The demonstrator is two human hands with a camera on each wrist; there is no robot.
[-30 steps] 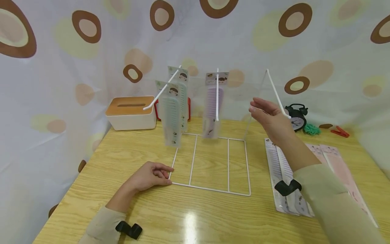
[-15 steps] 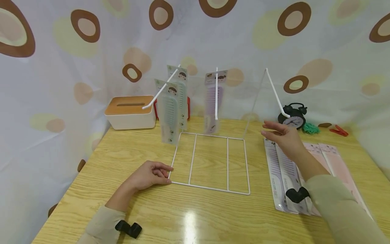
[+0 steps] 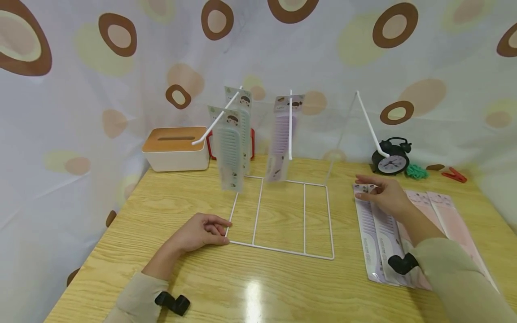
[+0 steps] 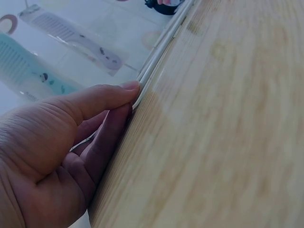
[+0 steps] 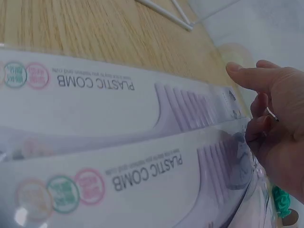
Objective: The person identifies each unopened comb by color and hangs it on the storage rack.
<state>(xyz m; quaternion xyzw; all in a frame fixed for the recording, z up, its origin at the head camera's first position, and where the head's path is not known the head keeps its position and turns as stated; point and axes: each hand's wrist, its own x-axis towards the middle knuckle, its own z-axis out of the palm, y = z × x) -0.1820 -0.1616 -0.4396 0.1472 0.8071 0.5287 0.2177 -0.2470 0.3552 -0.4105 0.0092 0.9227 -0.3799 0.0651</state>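
A white wire rack (image 3: 278, 249) stands on the table, and my left hand (image 3: 203, 234) pinches its near left corner between thumb and fingers. Two packaged green combs (image 3: 230, 148) hang on its left hook. On the middle hook hangs a packaged purple comb (image 3: 280, 134); the right hook (image 3: 370, 125) carries nothing. My right hand (image 3: 385, 196) hovers over the top ends of two packaged purple combs (image 5: 185, 109) lying on the table, its fingers loosely bent and holding nothing. Packaged pink combs (image 3: 456, 224) lie beside them, partly hidden by the right arm.
Behind the rack at left is a tissue box (image 3: 175, 152) with a wooden lid, near a red-framed object (image 3: 252, 142). At the back right stand a black alarm clock (image 3: 391, 159), a green scrunchy thing (image 3: 416, 171) and a red clip (image 3: 454, 175).
My right hand has come down from beside the rack's right hook to the packaged purple combs. The hanging purple comb has swung slightly. My left hand stays on the rack's corner.
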